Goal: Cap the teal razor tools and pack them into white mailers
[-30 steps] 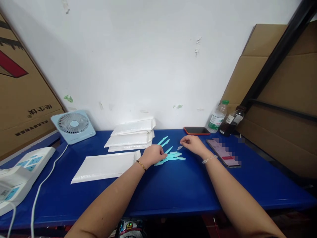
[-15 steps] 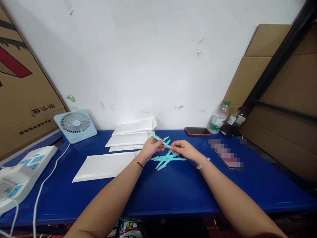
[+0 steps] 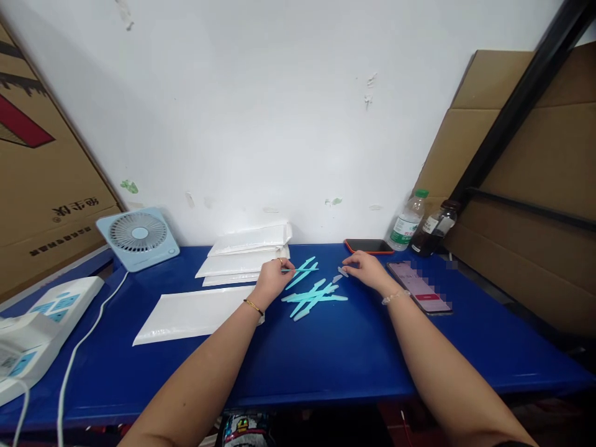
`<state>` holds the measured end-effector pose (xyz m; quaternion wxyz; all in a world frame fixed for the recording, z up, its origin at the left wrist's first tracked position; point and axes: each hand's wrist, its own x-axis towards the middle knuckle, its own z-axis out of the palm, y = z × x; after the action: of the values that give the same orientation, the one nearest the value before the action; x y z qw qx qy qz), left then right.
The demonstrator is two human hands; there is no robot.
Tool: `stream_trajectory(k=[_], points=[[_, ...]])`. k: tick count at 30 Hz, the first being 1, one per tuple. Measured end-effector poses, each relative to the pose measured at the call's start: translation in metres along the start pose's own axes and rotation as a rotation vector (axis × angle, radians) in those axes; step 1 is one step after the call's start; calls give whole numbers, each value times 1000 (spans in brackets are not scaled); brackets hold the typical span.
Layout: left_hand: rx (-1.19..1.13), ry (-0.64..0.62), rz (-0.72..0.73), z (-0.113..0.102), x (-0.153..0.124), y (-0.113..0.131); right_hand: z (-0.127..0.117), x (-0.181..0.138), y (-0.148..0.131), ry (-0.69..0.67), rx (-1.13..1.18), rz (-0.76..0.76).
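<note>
Using the turquoise pile (image 3: 315, 299) as reference, on blue table (image 3: 326, 366).

Nearest: patterned item (image 3: 246, 429) below the table edge, nearer than the pile, too cut off to identify. Power strip (image 3: 65, 310) nearer and well left of pile. White cable (image 3: 80, 344) between strip and pile, reaching the fan's base. Single white packet (image 3: 186, 313) flat, just left of pile, right end partly behind left wrist.

Pile: several slim turquoise sticks crossed over each other, lying flat. Exact count unclear.

Phone (image 3: 421, 288) right of pile, well apart, screen up, partly pixelated.

Left hand (image 3: 274, 279): just beyond pile, to its left. Thumb and fingers pinching one end of a held turquoise stick (image 3: 305, 269), which points right, above two loose sticks (image 3: 294, 283) lying just beyond pile.

Right hand (image 3: 367, 271): beyond pile, to its right. Thumb and fingertips close together at a small translucent piece (image 3: 343, 272); can't tell if gripped or only touched. Second translucent piece (image 3: 337, 279) between that hand and pile.

Beyond pile, left: stacked white packets (image 3: 246, 264), then fan (image 3: 138, 236) further left. Beyond pile, right: orange-edged phone (image 3: 369, 246), green-capped bottle (image 3: 406, 226), dark bottle (image 3: 429, 236). Wall (image 3: 279, 112) behind all.
</note>
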<state>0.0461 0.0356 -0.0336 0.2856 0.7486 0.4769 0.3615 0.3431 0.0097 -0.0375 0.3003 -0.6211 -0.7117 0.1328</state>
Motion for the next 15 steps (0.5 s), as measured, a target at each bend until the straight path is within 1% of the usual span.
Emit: stream_trajectory(k=[2, 4, 6, 10, 13, 15], points=[[156, -39, 106, 3, -2, 1, 7, -2, -12, -12, -27, -113], [265, -87, 166, 5, -3, 2, 15, -4, -29, -115, -18, -199], [312, -113, 175, 5, -4, 2, 21, -5, -43, -206, -54, -242], [287, -168, 171, 6, -6, 3, 26, -6, -57, -298, -117, -251], [284, -257, 204, 9, -8, 4, 22, -6, -61, -345, -129, -242], [296, -305, 227, 11, -9, 5, 21, -7, -63, -349, -123, -241]])
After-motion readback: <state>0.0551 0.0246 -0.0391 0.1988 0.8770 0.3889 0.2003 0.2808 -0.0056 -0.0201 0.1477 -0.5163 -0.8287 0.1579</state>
